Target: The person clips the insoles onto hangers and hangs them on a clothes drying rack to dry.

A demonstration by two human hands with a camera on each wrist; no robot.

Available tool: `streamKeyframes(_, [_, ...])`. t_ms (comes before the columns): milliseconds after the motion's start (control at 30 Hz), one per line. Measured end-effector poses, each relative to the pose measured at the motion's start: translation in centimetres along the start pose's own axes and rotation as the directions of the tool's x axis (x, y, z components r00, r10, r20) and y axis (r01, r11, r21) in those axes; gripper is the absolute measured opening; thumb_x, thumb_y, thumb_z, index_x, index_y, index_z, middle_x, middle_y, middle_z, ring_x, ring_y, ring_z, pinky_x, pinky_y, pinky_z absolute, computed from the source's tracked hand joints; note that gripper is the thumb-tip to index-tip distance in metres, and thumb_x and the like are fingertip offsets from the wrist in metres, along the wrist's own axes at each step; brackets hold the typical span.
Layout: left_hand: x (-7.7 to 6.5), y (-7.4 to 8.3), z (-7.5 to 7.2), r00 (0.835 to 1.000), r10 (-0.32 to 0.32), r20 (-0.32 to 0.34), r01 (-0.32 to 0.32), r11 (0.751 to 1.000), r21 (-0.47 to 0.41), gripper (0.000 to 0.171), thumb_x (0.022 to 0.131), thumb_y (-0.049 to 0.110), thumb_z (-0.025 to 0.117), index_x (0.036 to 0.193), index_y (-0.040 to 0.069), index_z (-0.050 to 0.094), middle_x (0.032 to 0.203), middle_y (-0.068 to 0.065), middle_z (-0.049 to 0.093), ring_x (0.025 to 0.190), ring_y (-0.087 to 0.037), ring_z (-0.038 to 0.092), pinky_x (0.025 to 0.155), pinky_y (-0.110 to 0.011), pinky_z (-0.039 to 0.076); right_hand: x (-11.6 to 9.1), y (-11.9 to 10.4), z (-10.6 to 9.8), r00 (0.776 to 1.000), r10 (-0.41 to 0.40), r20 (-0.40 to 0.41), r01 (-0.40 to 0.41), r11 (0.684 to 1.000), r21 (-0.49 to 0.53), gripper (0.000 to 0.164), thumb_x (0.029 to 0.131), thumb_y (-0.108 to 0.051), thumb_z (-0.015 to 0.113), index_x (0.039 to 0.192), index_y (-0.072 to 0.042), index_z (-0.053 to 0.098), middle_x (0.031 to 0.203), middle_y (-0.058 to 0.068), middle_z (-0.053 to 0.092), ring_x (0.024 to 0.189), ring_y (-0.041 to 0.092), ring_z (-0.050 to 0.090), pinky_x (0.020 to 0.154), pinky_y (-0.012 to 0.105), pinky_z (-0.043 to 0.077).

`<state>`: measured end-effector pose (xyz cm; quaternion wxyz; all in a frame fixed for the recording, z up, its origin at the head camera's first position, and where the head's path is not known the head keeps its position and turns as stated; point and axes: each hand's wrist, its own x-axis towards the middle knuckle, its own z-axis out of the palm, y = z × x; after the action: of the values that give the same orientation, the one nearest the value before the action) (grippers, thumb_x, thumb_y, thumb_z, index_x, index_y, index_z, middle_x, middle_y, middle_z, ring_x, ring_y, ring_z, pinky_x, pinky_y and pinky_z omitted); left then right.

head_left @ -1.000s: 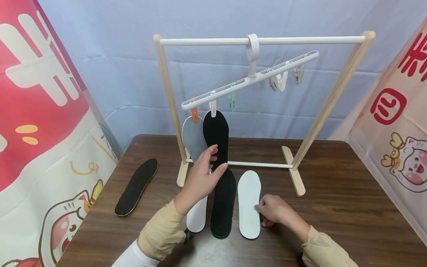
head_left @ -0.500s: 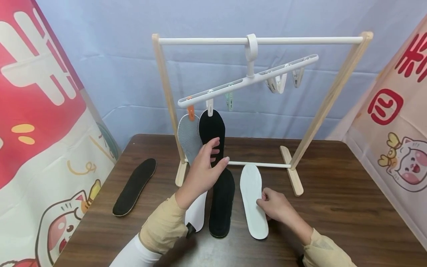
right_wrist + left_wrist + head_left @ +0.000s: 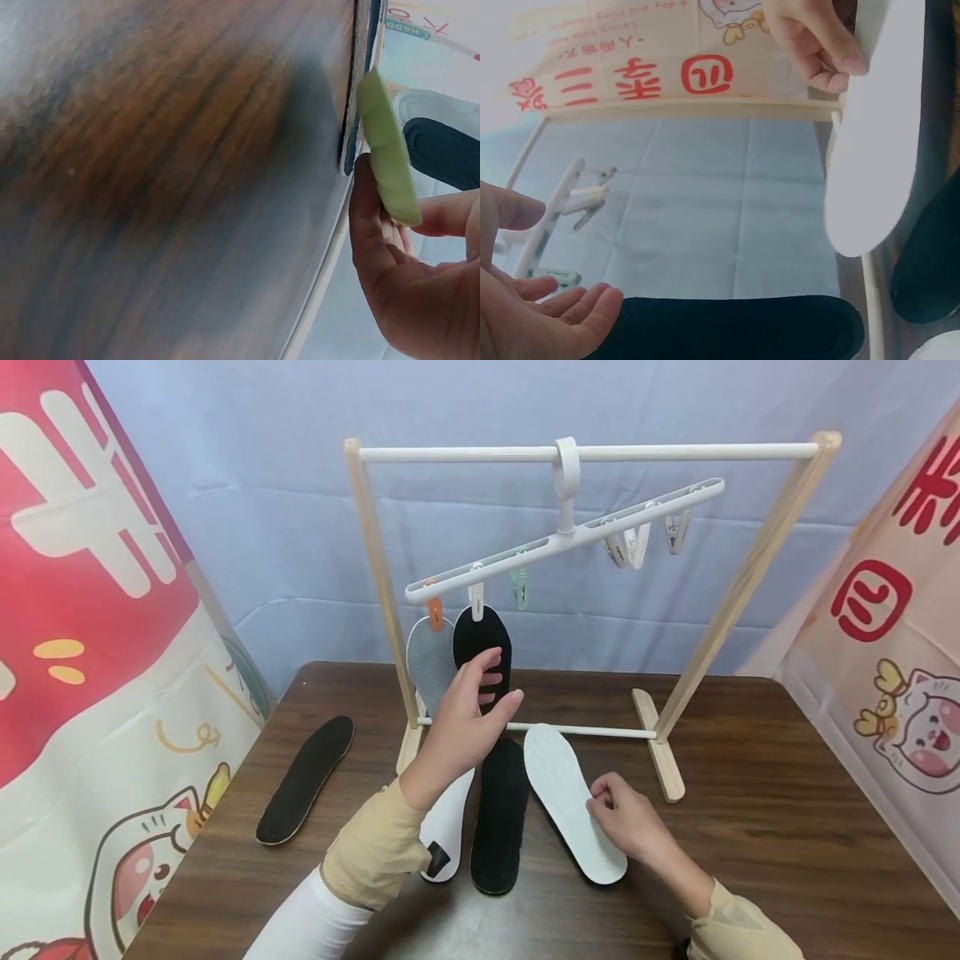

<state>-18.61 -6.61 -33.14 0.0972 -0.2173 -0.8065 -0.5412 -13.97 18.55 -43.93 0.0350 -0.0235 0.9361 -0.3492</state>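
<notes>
My right hand (image 3: 626, 814) pinches a white insole (image 3: 566, 793) at its right edge, thumb on one face and fingers on the other in the right wrist view. The insole tilts, raised off the table. My left hand (image 3: 468, 718) is held in front of a hanging black insole (image 3: 482, 631), fingers loosely bent and holding nothing. A white clip (image 3: 477, 600) grips that black insole; an orange clip (image 3: 435, 612) grips a grey insole (image 3: 429, 660) beside it. Both clips hang from the white hanger (image 3: 517, 557), which slopes down to the left.
On the table lie a black insole (image 3: 498, 827), a white insole (image 3: 452, 810) partly behind my left arm, and another black insole (image 3: 307, 781) at left. The wood-and-white rack (image 3: 738, 577) carries the hanger. A green clip (image 3: 521, 587) and several pale clips (image 3: 636, 545) hang from it.
My right hand has lifted the white insole from the table and turned it so that its top leans left. My left hand has risen slightly.
</notes>
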Motion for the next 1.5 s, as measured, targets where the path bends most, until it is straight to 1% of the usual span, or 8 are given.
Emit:
streamKeyframes(167, [0.6,0.7,0.0,1.000,-0.004,0.000,0.004,0.999,-0.033,0.060,0.101,0.020,0.061,0.154,0.006,0.036,0.151,-0.013,0.044,0.130,-0.026,0.051,0.107,-0.042,0.045,-0.2,-0.2,-0.4,0.999,-0.053,-0.004,0.053,0.999,0.002,0.030,0.094,-0.007,0.063,0.121,0.005,0.060,0.083,0.000,0.062,0.078,0.015,0.055,0.073,0.035,0.046])
streamKeyframes(300, [1.4,1.3,-0.1,1.000,-0.002,0.000,0.002,0.998,-0.059,0.059,0.102,0.019,0.061,0.154,0.006,0.035,0.151,-0.012,0.044,0.131,-0.025,0.052,0.107,-0.040,0.045,-0.2,-0.4,-0.9,0.998,-0.063,-0.001,0.063,0.998,-0.017,0.036,0.093,-0.010,0.068,0.126,0.006,0.062,0.087,-0.001,0.063,0.084,0.017,0.057,0.078,0.038,0.047])
streamKeyframes(467, [2.5,1.8,-0.3,1.000,0.011,-0.019,-0.013,0.996,-0.087,0.059,0.102,0.016,0.060,0.154,0.005,0.036,0.151,-0.011,0.045,0.132,-0.026,0.052,0.108,-0.039,0.045,-0.2,-0.5,-1.4,0.998,-0.062,-0.007,0.062,0.998,-0.011,0.033,0.094,-0.010,0.068,0.123,0.005,0.065,0.090,0.002,0.065,0.086,0.018,0.058,0.077,0.036,0.047])
streamKeyframes(767, [3.7,2.9,-0.4,0.999,-0.010,-0.033,0.008,0.997,-0.072,0.059,0.101,0.019,0.061,0.154,0.007,0.036,0.154,-0.009,0.041,0.137,-0.027,0.048,0.109,-0.038,0.044,-0.3,-1.4,-2.3,1.000,-0.013,0.028,0.010,0.994,0.113,0.032,0.096,-0.010,0.065,0.123,0.007,0.063,0.097,0.007,0.069,0.090,0.019,0.061,0.075,0.033,0.049])
streamKeyframes(1000, [4.8,3.5,-0.2,0.997,-0.052,-0.049,0.050,0.998,-0.048,0.060,0.102,0.022,0.060,0.155,0.010,0.034,0.156,-0.009,0.039,0.137,-0.020,0.047,0.111,-0.038,0.042,-0.4,-1.5,-2.4,1.000,0.012,0.024,-0.015,0.993,0.121,0.029,0.096,-0.010,0.065,0.120,0.005,0.064,0.096,0.007,0.067,0.088,0.018,0.060,0.071,0.030,0.048])
streamKeyframes(1133, [5.4,3.7,-0.1,0.996,-0.069,-0.057,0.067,0.997,-0.035,0.061,0.102,0.023,0.060,0.155,0.008,0.034,0.158,-0.009,0.038,0.138,-0.021,0.047,0.111,-0.040,0.043,-0.4,-1.4,-2.4,0.999,0.014,0.033,-0.018,0.991,0.129,0.028,0.096,-0.011,0.065,0.120,0.005,0.064,0.095,0.006,0.067,0.086,0.017,0.059,0.069,0.029,0.048])
streamKeyframes(1333, [6.1,4.0,0.1,0.994,-0.093,-0.055,0.092,0.996,-0.021,0.065,0.102,0.025,0.059,0.157,0.007,0.030,0.160,-0.008,0.036,0.141,-0.022,0.044,0.113,-0.036,0.040,-0.6,-1.3,-2.3,0.999,0.014,0.030,-0.018,0.992,0.123,0.028,0.095,-0.012,0.065,0.119,0.004,0.064,0.094,0.006,0.067,0.084,0.016,0.058,0.069,0.029,0.047])
streamKeyframes(1500, [7.1,4.2,0.2,0.990,-0.118,-0.079,0.116,0.993,-0.033,0.065,0.101,0.023,0.059,0.156,0.005,0.029,0.161,-0.009,0.035,0.142,-0.024,0.044,0.114,-0.033,0.038,-0.6,-1.3,-2.3,1.000,0.005,0.027,-0.008,0.993,0.114,0.028,0.095,-0.012,0.066,0.118,0.003,0.065,0.093,0.004,0.067,0.083,0.015,0.058,0.069,0.029,0.046])
